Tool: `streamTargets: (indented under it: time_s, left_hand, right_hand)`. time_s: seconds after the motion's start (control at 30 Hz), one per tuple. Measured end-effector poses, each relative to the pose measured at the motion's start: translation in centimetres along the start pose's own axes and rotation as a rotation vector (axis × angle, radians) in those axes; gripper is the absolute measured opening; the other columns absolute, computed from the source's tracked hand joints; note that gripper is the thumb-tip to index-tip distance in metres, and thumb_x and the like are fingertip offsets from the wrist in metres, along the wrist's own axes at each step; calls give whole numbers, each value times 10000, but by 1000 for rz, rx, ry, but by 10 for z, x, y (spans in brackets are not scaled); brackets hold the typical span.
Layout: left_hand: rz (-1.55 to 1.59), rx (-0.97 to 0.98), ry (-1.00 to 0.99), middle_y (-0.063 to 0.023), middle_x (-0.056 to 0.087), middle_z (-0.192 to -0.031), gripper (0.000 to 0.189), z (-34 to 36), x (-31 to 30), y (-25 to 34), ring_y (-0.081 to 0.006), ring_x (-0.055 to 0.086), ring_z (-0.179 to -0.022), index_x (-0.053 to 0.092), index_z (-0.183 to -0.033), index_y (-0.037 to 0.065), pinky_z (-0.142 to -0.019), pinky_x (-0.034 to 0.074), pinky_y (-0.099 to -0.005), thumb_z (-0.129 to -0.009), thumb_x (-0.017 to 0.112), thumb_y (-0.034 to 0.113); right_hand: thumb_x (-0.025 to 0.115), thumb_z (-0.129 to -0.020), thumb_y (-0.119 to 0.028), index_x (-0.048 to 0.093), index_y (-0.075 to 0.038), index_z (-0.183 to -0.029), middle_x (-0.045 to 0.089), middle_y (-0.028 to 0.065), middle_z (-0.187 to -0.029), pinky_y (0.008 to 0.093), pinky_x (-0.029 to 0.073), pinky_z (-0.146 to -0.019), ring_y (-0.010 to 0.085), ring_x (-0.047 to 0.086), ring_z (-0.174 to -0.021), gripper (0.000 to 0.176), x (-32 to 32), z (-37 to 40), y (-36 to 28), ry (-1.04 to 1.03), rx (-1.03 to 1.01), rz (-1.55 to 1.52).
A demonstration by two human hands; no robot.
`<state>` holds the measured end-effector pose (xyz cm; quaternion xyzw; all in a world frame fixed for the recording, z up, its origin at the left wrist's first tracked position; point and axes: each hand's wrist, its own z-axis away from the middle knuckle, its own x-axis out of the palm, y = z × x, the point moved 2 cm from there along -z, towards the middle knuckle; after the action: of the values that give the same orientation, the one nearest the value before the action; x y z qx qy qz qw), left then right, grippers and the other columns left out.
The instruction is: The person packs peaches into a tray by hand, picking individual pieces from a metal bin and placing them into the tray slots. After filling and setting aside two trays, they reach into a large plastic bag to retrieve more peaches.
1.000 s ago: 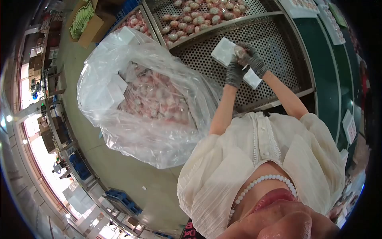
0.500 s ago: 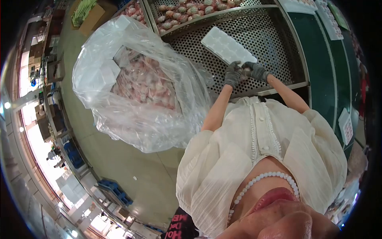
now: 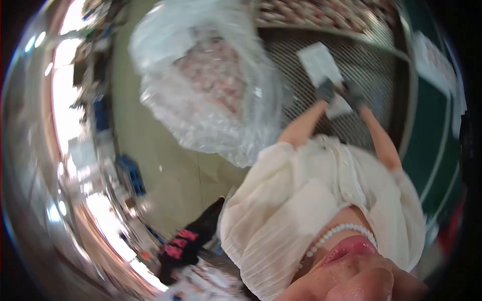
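Note:
A white tray (image 3: 319, 61) with shallow compartments lies on a perforated metal table (image 3: 281, 45); a white part of it shows on both sides of my hands. My left hand (image 3: 325, 91), in a dark grey glove, is over the tray's left side. Close beside it, my right hand (image 3: 354, 96), gloved alike, is over the right side. Motion smears the fingers of both hands, so their grip does not show. Whether anything small is between them is hidden by the blur.
Many reddish round items (image 3: 321, 14) fill the compartment behind the table's metal rim. Left of the table, a large clear plastic bag (image 3: 165, 55) surrounds more reddish items (image 3: 213, 70). A green surface (image 3: 432, 125) runs along the right. Black cloth with pink lettering (image 3: 181, 246) is at lower left.
The view has swung, shifting the scene right and blurring it. My hands, at the tray's near end before, are now over its middle, with white tray showing below them too.

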<state>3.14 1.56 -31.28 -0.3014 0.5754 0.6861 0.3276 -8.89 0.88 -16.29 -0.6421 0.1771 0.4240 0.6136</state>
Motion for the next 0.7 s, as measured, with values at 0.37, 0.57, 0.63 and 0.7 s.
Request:
streamTargets:
  time_s: [0.37,0.57,0.63,0.7]
  left_hand:
    - [-125,-107,-408,-148,448,-945,256,21,-78,73,-270,478,-845,452,-942,7,-732,399,-360,-701,472,90]
    - [-33,-25,-233,-155,485,-928,303,31,-66,62,-274,495,-820,454,-978,0,-749,382,-362,-687,440,84]
    - [13,-15,-208,-155,497,-904,312,36,-65,63,-272,494,-821,450,-992,1,-749,379,-360,-692,433,88]
    - [55,-10,-179,-155,509,-880,322,37,-65,61,-269,493,-821,446,-1005,3,-749,377,-357,-697,426,93]
  right_hand:
    - [556,-649,-100,494,-42,-895,478,162,-869,406,388,-699,324,463,-824,261,71,-10,64,-31,-244,370]
    - [556,-643,-89,500,-58,-939,477,154,-912,395,392,-735,313,460,-860,303,51,-22,32,-168,-70,409]
    - [568,-631,-76,511,-55,-926,480,155,-914,387,395,-718,305,469,-852,301,42,-24,31,-319,26,141]
    - [577,-625,-67,525,-50,-893,485,155,-878,381,398,-685,307,479,-820,274,34,-20,27,-258,-51,83]
